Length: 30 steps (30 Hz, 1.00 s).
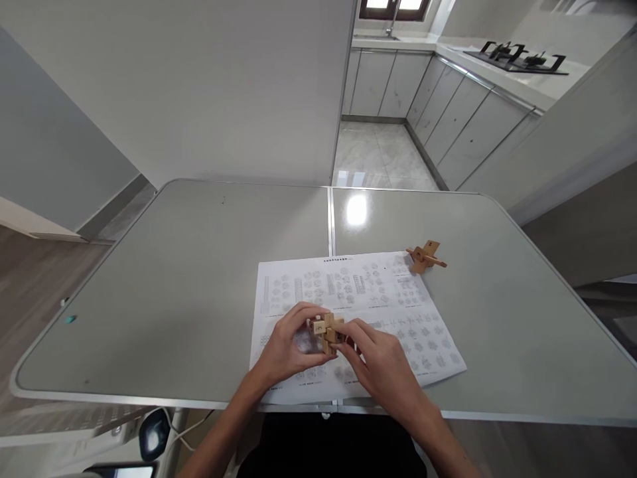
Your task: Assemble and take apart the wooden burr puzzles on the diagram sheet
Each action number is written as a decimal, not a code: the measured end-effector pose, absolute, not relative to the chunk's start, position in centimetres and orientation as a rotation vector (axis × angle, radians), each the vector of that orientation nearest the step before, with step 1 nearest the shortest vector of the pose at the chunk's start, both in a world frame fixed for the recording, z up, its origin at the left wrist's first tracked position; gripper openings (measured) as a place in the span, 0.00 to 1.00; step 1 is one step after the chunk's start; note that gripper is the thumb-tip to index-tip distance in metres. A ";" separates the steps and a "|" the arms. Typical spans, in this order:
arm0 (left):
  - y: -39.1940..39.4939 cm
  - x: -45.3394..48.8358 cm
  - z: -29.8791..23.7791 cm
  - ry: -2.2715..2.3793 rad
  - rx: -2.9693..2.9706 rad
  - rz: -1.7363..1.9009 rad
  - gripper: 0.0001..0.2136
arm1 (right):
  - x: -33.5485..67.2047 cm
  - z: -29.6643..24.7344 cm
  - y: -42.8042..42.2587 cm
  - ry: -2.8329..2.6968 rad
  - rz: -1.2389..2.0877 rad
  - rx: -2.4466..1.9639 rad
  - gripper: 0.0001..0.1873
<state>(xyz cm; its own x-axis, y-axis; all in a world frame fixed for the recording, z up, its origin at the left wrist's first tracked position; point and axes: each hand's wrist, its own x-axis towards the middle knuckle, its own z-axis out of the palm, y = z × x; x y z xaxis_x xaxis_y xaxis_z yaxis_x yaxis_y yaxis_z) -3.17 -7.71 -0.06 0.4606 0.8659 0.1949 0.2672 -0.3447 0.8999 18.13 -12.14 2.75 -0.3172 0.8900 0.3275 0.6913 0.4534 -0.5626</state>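
Between my hands is a wooden burr puzzle [328, 334] made of interlocking light-brown blocks, with a numeral printed on one block end. My left hand [291, 338] grips it from the left, thumb below and fingers above. From the right, my right hand [371, 352] pinches a block of the same puzzle between thumb and fingers. Directly beneath lies a white instruction sheet [408, 302] printed with rows of small puzzle diagrams. Another wooden puzzle [425, 257], flat pieces crossed by a stick, rests at the sheet's far right corner, away from both hands.
The grey folding table [199, 265] has a metal seam down its middle. A small teal object [70, 319] sits near its left edge. Below the left front edge are a dark device [154, 435] and cables. Beyond stand a white wall and kitchen cabinets [448, 99].
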 end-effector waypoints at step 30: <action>-7.9 -3.8 0.3 0.896 1.688 0.799 0.35 | 18.7 1.5 -11.9 -1.261 1.687 -1.169 0.25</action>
<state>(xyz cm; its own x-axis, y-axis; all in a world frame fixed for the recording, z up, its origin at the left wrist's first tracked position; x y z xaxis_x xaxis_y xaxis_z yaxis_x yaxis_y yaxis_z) -3.79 -7.94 0.33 0.5026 0.8602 0.0859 0.1837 -0.2034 0.9617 18.68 -11.91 1.46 -0.3329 0.9112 -0.2425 -0.0258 -0.2659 -0.9637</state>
